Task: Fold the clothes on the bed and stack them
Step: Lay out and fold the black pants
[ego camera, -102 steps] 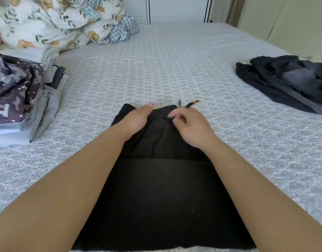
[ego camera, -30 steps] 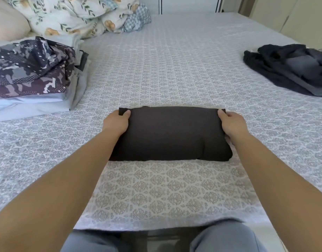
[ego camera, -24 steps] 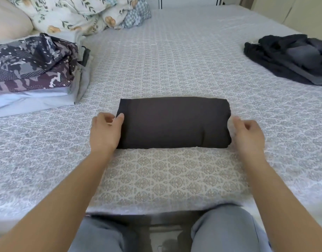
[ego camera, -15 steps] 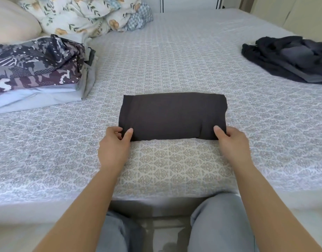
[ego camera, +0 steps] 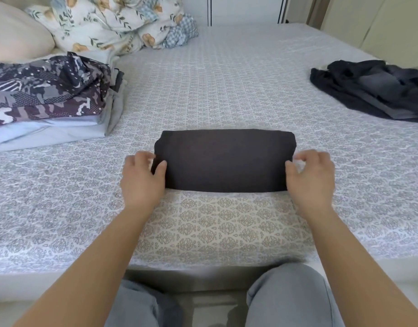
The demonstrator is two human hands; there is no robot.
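A folded black garment lies flat on the bed, a neat rectangle in front of me. My left hand is at its left end, thumb on top of the cloth and fingers curled at the edge, pinching it. At the right end, my right hand has its thumb against the near right corner. Its curved fingers sit just beside the cloth with a strip of sheet showing between. A stack of folded clothes, topped by a camouflage-print piece, stands at the left. A heap of unfolded dark clothes lies at the right.
The patterned grey bedspread covers the bed, whose near edge is just in front of my knees. A floral duvet and a cream pillow are bunched at the far left. White cupboard doors stand behind the bed.
The black garment went from half-folded to a compact rectangle. In the last half second both hands moved from its near edge out to its left and right ends.
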